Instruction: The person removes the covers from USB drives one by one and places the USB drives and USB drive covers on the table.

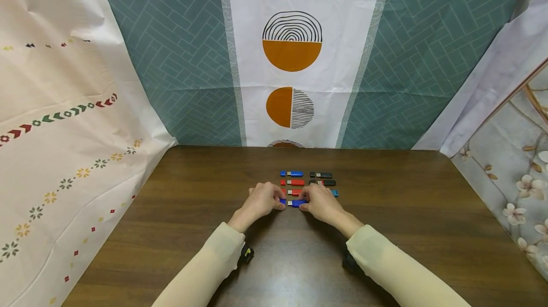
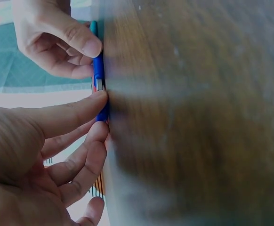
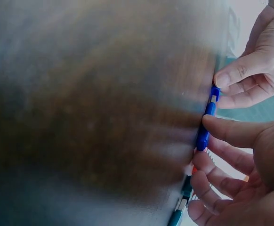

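A blue USB flash drive (image 1: 294, 203) lies at the near end of the left column of drives, its metal plug pointing left. My right hand (image 1: 322, 202) pinches its body (image 3: 204, 136) between thumb and fingers, low at the tabletop. On the other side, my left hand (image 1: 262, 199) holds the small blue cap (image 2: 102, 115) with thumb and fingertips. Cap and plug line up end to end, close together; the right wrist view shows the bare metal plug (image 3: 213, 99) between them. Just behind lies a red flash drive (image 1: 294, 193), its cap partly hidden by the left hand.
Farther back are another red drive (image 1: 295, 182) and a blue drive (image 1: 294, 173), each beside its cap. To their right sit two black drives (image 1: 325, 175) and a teal one (image 1: 335, 193), partly behind my right hand. The brown wooden table (image 1: 192, 173) meets a patterned curtain (image 1: 192, 83).
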